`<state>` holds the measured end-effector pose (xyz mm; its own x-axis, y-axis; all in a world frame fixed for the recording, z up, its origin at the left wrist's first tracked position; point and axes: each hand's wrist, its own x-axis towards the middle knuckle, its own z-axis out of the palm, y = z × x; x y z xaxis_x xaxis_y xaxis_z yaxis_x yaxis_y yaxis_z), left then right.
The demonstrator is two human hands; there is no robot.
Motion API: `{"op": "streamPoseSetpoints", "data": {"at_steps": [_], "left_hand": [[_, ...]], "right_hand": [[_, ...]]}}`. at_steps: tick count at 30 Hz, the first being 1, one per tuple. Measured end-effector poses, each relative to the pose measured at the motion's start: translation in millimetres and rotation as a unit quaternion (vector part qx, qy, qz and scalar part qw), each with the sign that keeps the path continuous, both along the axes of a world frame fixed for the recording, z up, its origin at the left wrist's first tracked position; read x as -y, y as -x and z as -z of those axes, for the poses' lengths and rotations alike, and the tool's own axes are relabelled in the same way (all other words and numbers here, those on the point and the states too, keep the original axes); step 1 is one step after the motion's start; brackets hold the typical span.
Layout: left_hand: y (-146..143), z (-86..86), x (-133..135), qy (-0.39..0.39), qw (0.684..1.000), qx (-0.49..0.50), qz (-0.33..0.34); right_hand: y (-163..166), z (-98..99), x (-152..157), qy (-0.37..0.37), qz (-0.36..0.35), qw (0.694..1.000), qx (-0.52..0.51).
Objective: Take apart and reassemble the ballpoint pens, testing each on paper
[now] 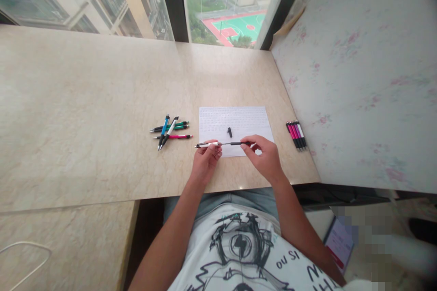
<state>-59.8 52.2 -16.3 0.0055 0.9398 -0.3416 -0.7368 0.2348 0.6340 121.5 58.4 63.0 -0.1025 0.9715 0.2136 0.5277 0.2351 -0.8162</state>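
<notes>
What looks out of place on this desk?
A small black part lies loose on the sheet of paper, apart from the pen held between the left hand and right hand. The left pens lie crossed in a heap; the right pens lie neatly together.

A pen (221, 144) spans between the fingers of the left hand (205, 163) and the right hand (264, 157), pinched at both ends over the near edge of a sheet of paper (239, 120). Just beyond the fingers, a small pen part (230, 132) lies on the sheet. A heap of crossed pens (170, 131) lies left of the left fingers, and a row of pens (297, 135) right of the right fingers, all on the table (102, 100).
</notes>
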Motion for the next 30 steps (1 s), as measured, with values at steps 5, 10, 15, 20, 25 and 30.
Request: {"op": "streamPoseSetpoints", "data": {"at_steps": [5,10,15,20,25,30], "left_hand": [[3.5,-0.3,-1.5,0.007,0.998,0.06,-0.017],[2.7,0.4,-2.0,0.018,0.998,0.067,-0.012],[1.3,0.8,-2.0,0.021,0.998,0.051,-0.007],[0.1,0.4,-2.4,0.02,0.999,0.033,-0.001],[-0.5,-0.8,-1.7,0.018,0.999,0.027,0.001],[-1.0,-2.0,-0.9,0.019,1.0,0.017,0.003]], "right_hand": [[-8.9,-11.7,3.8,-0.009,0.028,0.999,-0.038],[-13.7,24.1,-8.8,0.045,0.11,0.991,-0.066],[-3.8,62.3,-27.9,0.043,0.096,0.994,0.019],[11.2,71.1,-41.2,-0.038,0.064,0.985,0.154],[17.5,72.8,-42.2,-0.038,0.067,0.979,0.19],[15.2,71.1,-34.8,-0.009,0.06,0.991,0.123]]}}
